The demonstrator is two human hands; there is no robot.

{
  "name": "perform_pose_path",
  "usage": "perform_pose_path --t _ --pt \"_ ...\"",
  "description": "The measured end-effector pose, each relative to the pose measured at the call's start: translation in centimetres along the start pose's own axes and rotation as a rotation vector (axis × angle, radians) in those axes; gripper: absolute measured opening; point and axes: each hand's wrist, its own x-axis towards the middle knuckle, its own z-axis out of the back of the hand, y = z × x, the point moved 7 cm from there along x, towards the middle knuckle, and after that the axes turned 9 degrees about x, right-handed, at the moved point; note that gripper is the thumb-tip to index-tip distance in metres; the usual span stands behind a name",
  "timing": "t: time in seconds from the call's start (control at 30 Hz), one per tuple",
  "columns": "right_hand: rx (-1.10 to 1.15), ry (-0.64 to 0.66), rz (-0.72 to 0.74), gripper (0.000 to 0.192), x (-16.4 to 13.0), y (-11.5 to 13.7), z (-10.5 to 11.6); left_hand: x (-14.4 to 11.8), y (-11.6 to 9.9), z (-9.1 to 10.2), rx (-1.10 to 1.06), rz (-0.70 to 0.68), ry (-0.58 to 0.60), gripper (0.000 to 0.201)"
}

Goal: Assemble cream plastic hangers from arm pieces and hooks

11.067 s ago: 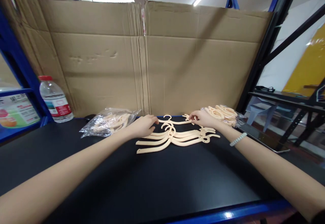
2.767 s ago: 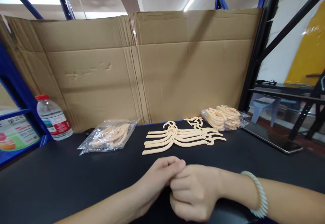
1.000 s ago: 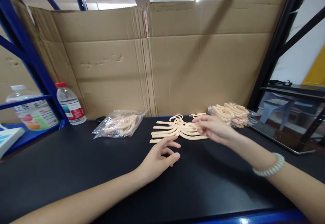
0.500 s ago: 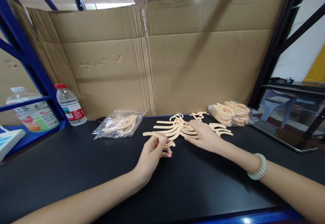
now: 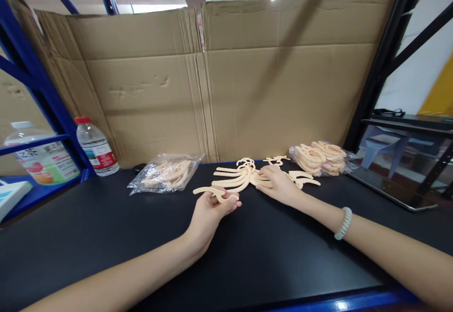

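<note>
My left hand [image 5: 208, 213] is closed on a curved beige hanger arm [image 5: 218, 193], pinching it between thumb and fingers just above the table. One end sticks out to the left and a hooked end lies by the thumb. Over the right part of a fanned group of similar beige hanger arms [image 5: 230, 180] rests my right hand [image 5: 281, 187]. Its fingers are apart and touch the pieces, partly hiding them. Small curved hook pieces [image 5: 246, 162] lie behind the fan, and others [image 5: 276, 160] lie behind my right hand.
On the black table [image 5: 269, 250], a clear bag of beige parts [image 5: 166, 175] lies left and a fuller bag [image 5: 320, 158] back right. A red-capped water bottle [image 5: 97, 147] stands far left. Cardboard [image 5: 283, 90] walls the back. A dark flat device [image 5: 392, 189] lies right.
My left hand has turned the hanger arm, so its hooked end now shows more plainly. My right hand has shifted slightly left over the pieces.
</note>
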Motion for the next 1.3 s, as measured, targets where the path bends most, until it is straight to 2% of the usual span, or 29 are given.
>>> perform_pose_path --t 0.13,0.33,0.43,0.53,0.63,0.73,0.93,1.1,1.3 --pt "0.033 -0.016 0.021 0.006 0.1 0.2 0.3 0.2 -0.4 0.6 -0.005 -0.003 -0.017 0.034" --pt "0.07 -0.018 -0.04 0.012 0.3 0.3 0.8 0.8 -1.7 1.1 -0.072 0.001 -0.071 0.034" --pt "0.142 -0.021 -0.079 0.01 0.3 0.8 2.0 1.1 -2.5 1.2 -0.08 -0.001 -0.04 0.029" --pt "0.314 -0.023 -0.105 0.008 0.0 1.3 3.2 1.3 -3.1 1.8 -0.038 -0.031 0.016 0.026" --pt "0.434 -0.049 -0.105 0.01 -0.8 1.3 4.1 1.3 -2.9 3.1 -0.027 -0.066 0.038 0.023" --pt "0.492 -0.025 -0.136 0.015 -1.7 0.9 4.1 1.3 -2.0 4.1 -0.081 -0.031 0.044 0.021" --pt "0.463 -0.01 -0.05 0.005 -2.5 1.9 4.7 0.7 -1.1 2.5 -0.182 0.075 0.215 0.015" --pt "0.387 0.0 -0.028 0.005 -2.7 2.5 4.8 0.5 -1.1 2.4 -0.212 0.084 0.209 0.016" --pt "0.383 -0.047 -0.056 0.006 -2.9 2.3 5.0 0.3 -0.9 2.1 -0.233 0.119 0.232 0.015"
